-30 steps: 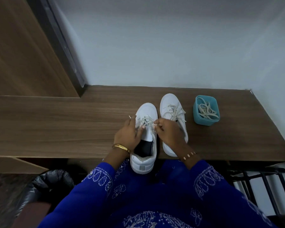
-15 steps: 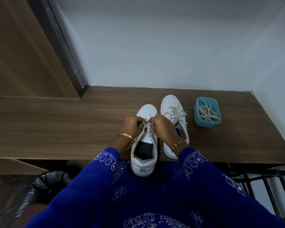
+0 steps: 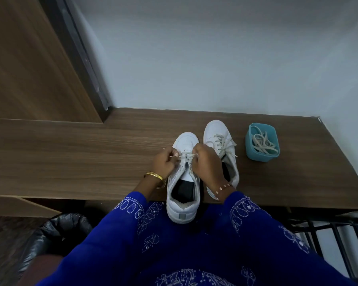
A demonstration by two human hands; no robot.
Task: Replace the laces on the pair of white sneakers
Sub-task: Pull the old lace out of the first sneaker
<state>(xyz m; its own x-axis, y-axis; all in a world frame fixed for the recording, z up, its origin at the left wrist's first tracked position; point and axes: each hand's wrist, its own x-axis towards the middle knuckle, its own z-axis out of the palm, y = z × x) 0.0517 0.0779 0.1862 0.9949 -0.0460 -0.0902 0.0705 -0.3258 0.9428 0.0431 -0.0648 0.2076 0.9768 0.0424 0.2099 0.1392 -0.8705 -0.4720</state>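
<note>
Pinching the lace (image 3: 186, 156) of the near sneaker (image 3: 183, 182) with both hands: my left hand (image 3: 164, 164) is curling its fingers (image 3: 173, 156) round the lace end on the left side of the eyelets, and my right hand (image 3: 205, 162) is gripping the other end on the right side, the lace running taut between them across the tongue. This sneaker is sitting on the wooden counter (image 3: 91, 157) with its heel hanging over the front edge toward my lap. The second sneaker (image 3: 220, 145) is lying just beside it to the right, laced, partly hidden behind my right wrist. A teal tub (image 3: 261, 141) is standing near that shoe, further right, holding a loose tangle of spare laces (image 3: 264, 143).
</note>
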